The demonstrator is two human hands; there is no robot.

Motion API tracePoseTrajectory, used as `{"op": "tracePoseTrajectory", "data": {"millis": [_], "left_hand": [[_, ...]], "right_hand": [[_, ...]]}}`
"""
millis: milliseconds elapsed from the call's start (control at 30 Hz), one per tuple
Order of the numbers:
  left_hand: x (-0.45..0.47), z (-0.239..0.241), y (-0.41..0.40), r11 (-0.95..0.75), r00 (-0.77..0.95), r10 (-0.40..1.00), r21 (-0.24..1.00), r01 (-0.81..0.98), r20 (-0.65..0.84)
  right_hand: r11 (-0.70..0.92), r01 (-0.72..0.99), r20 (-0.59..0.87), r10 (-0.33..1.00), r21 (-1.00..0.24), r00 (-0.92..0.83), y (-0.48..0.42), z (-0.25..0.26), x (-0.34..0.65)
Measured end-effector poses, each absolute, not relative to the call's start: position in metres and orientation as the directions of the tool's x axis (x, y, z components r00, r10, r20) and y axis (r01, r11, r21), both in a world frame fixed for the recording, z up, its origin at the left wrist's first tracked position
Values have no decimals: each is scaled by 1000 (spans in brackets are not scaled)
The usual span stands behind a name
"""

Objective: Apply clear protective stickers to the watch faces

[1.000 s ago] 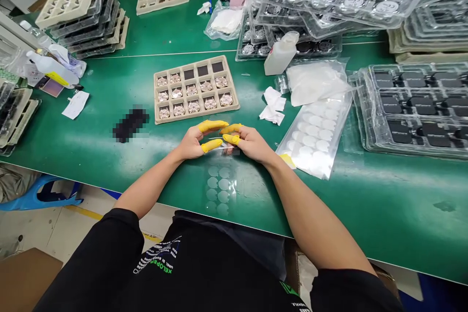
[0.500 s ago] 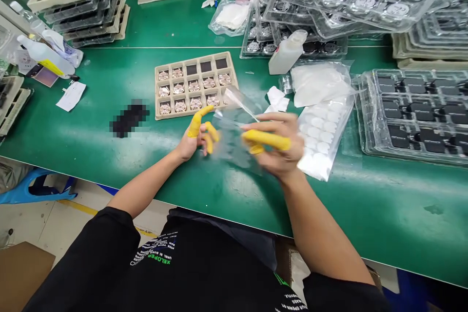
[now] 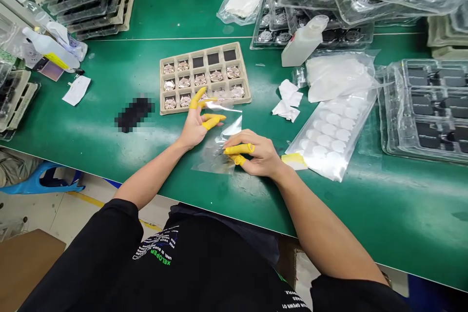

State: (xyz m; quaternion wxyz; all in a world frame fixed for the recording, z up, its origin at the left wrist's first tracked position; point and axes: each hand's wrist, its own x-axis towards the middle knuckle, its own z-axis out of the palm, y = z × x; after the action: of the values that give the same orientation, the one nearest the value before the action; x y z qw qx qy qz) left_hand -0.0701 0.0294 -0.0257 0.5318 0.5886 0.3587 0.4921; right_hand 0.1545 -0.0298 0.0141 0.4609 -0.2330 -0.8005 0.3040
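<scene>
My left hand (image 3: 195, 124), with yellow finger cots, is at the front edge of a beige tray (image 3: 163, 87) of watch heads. Its index finger points up and away, apart from the thumb. The fingers are at the left edge of a clear plastic sheet (image 3: 234, 124); whether they touch it I cannot tell. My right hand (image 3: 256, 153), also in yellow cots, is closed in a pinch on the sheet's right side. Faint round shapes show on the sheet's lower part. Several rose-coloured watch heads (image 3: 200, 79) sit in the tray's compartments, and the sheet overlaps its lower edge.
To the right lie a bag of white round pieces (image 3: 331, 131), a yellow strip (image 3: 294, 161), crumpled white paper (image 3: 287, 102) and a white bottle (image 3: 305, 41). Clear trays (image 3: 431, 107) stand far right; stacked trays (image 3: 87, 5) stand back left. A blurred black patch (image 3: 133, 114) lies left.
My right hand has moved left and down with the clear sheet, closer to my left hand. The sheet appears flatter and lower. A yellow strip now shows by the bag. The view has shifted slightly.
</scene>
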Motion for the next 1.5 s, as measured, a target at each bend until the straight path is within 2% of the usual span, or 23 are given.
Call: {"op": "tracePoseTrajectory", "data": {"millis": [100,167,233,300,333,367,500,567,667,800,967,1067,1133,1200,1267,1400,1500], "left_hand": [[-69,-27,28,-168,261,946,980,-109,191],[-70,-26,27,-150,276,945,982,-117,177],[-71,-24,27,-148,287,941,981,-125,179],[-71,-22,27,-156,279,942,979,-133,187],[-70,-20,25,-154,269,945,979,-133,185],[-69,-18,24,-146,259,949,980,-136,177],[-62,-10,14,-33,260,963,987,-157,74],[-59,-6,11,23,241,970,987,-160,16],[-58,-3,11,44,172,985,983,-177,-13],[-58,-7,15,-14,100,994,981,-192,34],[-60,-3,15,-1,103,994,980,-200,22],[-62,6,14,1,185,982,968,-251,47],[-61,10,11,-109,200,965,956,-274,168],[-58,10,8,-235,241,925,941,-244,293],[-55,7,4,-281,328,888,945,-170,323],[-56,2,0,-283,367,891,959,-11,267],[-59,4,0,-243,369,902,970,0,225]], "right_hand": [[620,89,491,693,-779,-529,-32,11,155],[514,102,420,785,-852,-455,-32,8,153],[378,79,363,918,-922,-156,-31,5,150],[260,9,257,950,-966,177,-29,1,145],[202,-36,187,950,-979,251,-27,-1,143],[139,-78,115,961,-987,251,-25,-2,140],[-125,-178,-127,992,-976,3,-20,-4,135],[-178,-226,-180,984,-958,-14,-20,-4,134],[-216,-297,-221,975,-930,-17,-19,-4,135],[-222,-326,-214,975,-919,-60,-18,-4,136],[-245,-357,-236,969,-902,-69,-18,4,134],[-294,-557,-287,952,-777,-103,-21,15,134],[-437,-653,-319,899,-618,-300,-28,22,132],[-604,-638,-295,794,-478,-531,-38,26,128],[-698,-600,-237,706,-390,-667,-48,28,122],[-720,-636,-208,692,-279,-691,-62,26,115],[-673,-708,-217,739,-212,-638,-64,25,118]]}}
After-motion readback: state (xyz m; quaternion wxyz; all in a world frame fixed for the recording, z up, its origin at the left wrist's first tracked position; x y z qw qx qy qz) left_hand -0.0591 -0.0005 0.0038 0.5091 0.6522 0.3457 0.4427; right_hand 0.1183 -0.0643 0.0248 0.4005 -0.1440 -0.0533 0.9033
